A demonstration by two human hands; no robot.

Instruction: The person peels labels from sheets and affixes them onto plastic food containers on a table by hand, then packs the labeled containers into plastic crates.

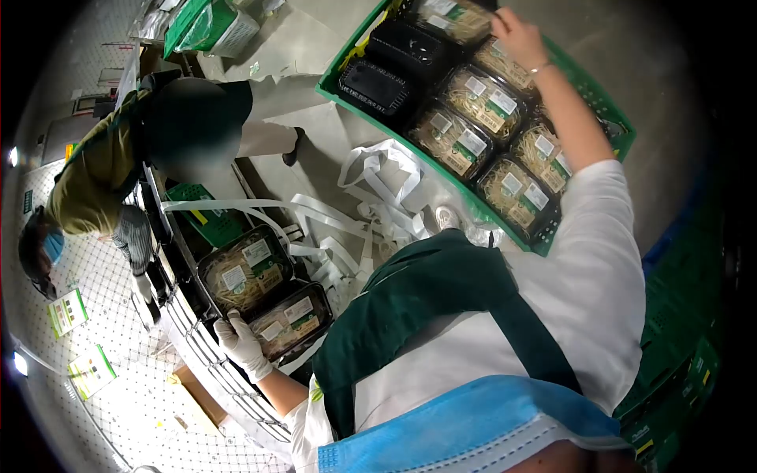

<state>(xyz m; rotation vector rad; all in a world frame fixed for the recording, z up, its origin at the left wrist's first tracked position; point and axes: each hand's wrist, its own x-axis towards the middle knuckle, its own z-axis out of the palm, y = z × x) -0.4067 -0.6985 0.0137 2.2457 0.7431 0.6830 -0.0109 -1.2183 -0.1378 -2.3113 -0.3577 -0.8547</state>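
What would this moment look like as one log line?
left hand: gloved, at edge of labelled pack | right hand: bare, at crated packs, grip unclear | co-worker: bent forward nearby

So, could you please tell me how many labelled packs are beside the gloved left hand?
2: the nearer pack lies by the left hand; the farther pack lies alongside, higher in the picture. Any underneath would be hidden.

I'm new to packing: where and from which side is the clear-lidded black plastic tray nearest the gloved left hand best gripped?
Probably the rim at both short ends of that oblong tray, from left and right: a similar tray crowds its far long side.
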